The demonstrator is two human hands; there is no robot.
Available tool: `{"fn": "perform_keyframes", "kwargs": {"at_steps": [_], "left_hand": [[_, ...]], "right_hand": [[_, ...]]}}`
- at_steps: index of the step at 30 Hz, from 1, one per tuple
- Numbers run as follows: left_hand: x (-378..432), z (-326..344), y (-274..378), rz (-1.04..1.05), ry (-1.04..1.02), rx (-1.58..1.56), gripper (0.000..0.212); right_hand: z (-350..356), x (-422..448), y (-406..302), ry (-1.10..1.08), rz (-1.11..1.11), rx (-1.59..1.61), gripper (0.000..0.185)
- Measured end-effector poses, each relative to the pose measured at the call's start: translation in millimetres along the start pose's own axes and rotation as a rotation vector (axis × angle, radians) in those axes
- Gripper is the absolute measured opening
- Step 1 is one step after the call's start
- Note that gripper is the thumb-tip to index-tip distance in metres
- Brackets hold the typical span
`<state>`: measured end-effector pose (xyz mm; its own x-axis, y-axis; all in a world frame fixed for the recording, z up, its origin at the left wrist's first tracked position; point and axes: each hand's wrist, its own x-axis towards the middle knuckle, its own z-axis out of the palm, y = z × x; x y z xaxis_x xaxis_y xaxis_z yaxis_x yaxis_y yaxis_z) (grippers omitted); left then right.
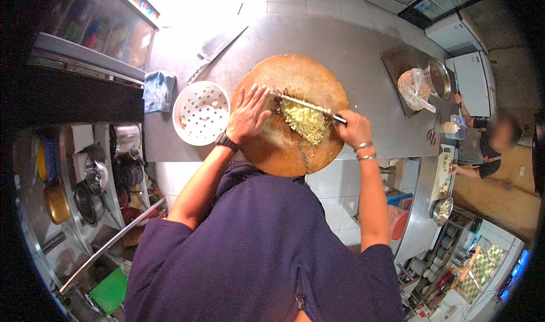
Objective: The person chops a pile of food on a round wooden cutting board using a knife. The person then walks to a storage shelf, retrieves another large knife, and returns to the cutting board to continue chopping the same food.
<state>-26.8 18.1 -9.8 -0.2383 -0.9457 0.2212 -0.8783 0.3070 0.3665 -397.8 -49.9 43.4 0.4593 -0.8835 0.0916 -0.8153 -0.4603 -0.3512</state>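
On the round wooden chopping block (281,73) lies a heap of finely chopped pale food, probably garlic (305,124). My right hand (354,128) is closed around the dark handle of a knife (308,104), whose blade stands on edge over the top of the heap, with bits stuck along it. My left hand (249,115) is spread flat near the blade's far end, its fingers apart; whether the fingertips touch the blade I cannot tell. Left of the block stands a white perforated plastic basket (179,128) with a few pale pieces inside.
A cleaver (219,45) and a blue cloth (158,92) lie at the left of the steel table (362,58). To the right are a plastic bag of food (414,87), a metal bowl (438,79) and scissors (432,131). Another person (489,151) works beyond, at a white board (438,181).
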Motion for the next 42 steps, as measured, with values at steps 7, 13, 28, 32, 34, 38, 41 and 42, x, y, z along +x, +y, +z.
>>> {"fn": "perform_keyframes", "kwargs": {"at_steps": [7,13,28,32,34,38,41,42], "left_hand": [[-6,-5,6,-0.063,0.003,0.006,0.069],[4,-8,7,-0.066,-0.018,0.004,0.069],[-2,-3,7,-0.058,0.003,-0.003,0.067],[-2,-5,6,-0.068,-0.004,-0.022,0.064],[0,-4,7,-0.045,-0.012,-0.016,0.065],[-5,-1,6,-0.071,-0.013,-0.016,0.064],[-1,-3,6,-0.068,0.008,-0.020,0.062],[-2,-3,6,-0.062,-0.008,-0.004,0.062]], "right_hand": [[-55,2,-68,-0.089,0.096,-0.187,0.012],[-24,-18,-59,-0.152,0.193,-0.099,0.018],[-31,-34,-90,-0.158,0.273,-0.085,0.024],[-26,-40,-95,-0.144,0.279,-0.086,0.026],[-13,-47,-86,-0.135,0.287,-0.084,0.026],[-27,-46,-107,-0.152,0.317,-0.075,0.027],[-15,-51,-97,-0.100,0.323,-0.047,0.028],[-15,-50,-97,-0.139,0.333,-0.042,0.029]]}}
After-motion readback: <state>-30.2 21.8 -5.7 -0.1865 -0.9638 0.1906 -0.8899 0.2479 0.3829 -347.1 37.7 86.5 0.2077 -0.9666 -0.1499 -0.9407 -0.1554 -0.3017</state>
